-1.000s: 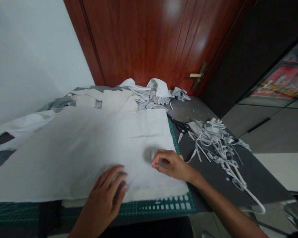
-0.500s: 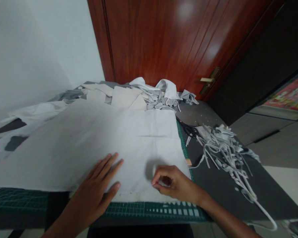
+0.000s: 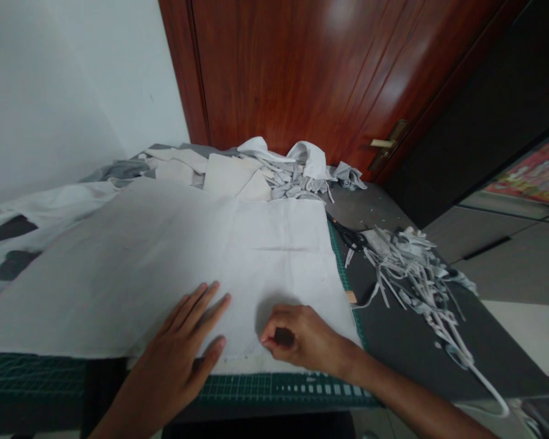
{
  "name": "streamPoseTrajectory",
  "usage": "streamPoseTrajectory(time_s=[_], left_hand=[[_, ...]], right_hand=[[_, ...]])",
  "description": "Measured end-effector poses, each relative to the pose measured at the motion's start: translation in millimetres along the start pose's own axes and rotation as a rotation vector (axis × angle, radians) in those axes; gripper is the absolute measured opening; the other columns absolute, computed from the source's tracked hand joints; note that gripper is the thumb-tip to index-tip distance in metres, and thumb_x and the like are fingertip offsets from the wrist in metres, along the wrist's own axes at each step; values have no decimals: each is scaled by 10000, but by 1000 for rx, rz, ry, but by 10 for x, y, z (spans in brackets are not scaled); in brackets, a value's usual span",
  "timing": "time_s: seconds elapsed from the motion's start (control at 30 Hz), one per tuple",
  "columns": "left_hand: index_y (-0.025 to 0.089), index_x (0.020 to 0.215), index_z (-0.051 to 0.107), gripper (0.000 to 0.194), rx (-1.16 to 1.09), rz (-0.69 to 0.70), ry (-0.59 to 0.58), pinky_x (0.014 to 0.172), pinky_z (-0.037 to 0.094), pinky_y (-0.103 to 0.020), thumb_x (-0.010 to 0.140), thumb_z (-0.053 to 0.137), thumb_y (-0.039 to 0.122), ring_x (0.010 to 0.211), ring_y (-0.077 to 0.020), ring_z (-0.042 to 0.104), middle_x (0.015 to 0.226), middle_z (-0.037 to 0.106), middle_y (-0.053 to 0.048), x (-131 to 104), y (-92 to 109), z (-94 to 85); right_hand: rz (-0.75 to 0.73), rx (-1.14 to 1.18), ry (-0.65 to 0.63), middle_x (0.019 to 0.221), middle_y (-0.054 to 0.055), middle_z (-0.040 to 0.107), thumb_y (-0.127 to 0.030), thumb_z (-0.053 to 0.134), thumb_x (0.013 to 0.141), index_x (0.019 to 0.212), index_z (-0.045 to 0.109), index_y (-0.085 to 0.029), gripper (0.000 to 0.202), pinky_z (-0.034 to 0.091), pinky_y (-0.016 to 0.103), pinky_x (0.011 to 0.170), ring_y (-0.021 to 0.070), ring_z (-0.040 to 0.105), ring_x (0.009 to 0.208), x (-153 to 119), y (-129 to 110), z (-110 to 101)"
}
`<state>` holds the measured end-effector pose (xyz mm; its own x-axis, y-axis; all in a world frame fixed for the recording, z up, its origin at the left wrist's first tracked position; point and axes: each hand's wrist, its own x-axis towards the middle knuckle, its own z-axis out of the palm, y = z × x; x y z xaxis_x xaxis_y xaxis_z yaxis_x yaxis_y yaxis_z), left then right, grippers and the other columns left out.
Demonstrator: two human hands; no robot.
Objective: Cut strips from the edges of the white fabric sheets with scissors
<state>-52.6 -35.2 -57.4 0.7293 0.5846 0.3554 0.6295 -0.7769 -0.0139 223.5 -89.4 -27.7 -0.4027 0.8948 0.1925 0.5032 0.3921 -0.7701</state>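
A large sheet of white cloth (image 3: 165,256) lies spread across a green cutting mat (image 3: 238,387), with a faint crease and a short slit-like line on its right part. My left hand (image 3: 178,344) rests flat on the cloth near its front edge, fingers apart. To the right of it, my right hand (image 3: 299,335) is pinched, thumb and forefinger together, low over the cloth close to the same edge. Whatever sits in that pinch is hidden or too small to name.
Black-handled scissors (image 3: 350,236) lie right of the cloth, beside a tangle of cut grey-white strips (image 3: 416,274). Cream and grey fabric scraps (image 3: 229,174) are heaped along the back. A brown door (image 3: 293,73) stands behind the dark table (image 3: 393,353).
My right hand has slid left along the front part of the cloth, closer to my left hand. A small white bit seen at its fingertips is out of sight now. My left hand stays put.
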Motion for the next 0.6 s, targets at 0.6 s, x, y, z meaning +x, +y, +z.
streamPoseTrajectory(time_s=[0.6], left_hand=[[248, 1616, 285, 682, -37, -8, 3, 1228, 345, -515, 992, 497, 426, 1535, -312, 323, 1698, 263, -65, 24, -8, 2]], right_hand=[[47, -73, -21, 801, -13, 691, -79, 704, 769, 812, 686, -180, 111, 433, 209, 634, 94, 608, 672, -121, 43, -145]])
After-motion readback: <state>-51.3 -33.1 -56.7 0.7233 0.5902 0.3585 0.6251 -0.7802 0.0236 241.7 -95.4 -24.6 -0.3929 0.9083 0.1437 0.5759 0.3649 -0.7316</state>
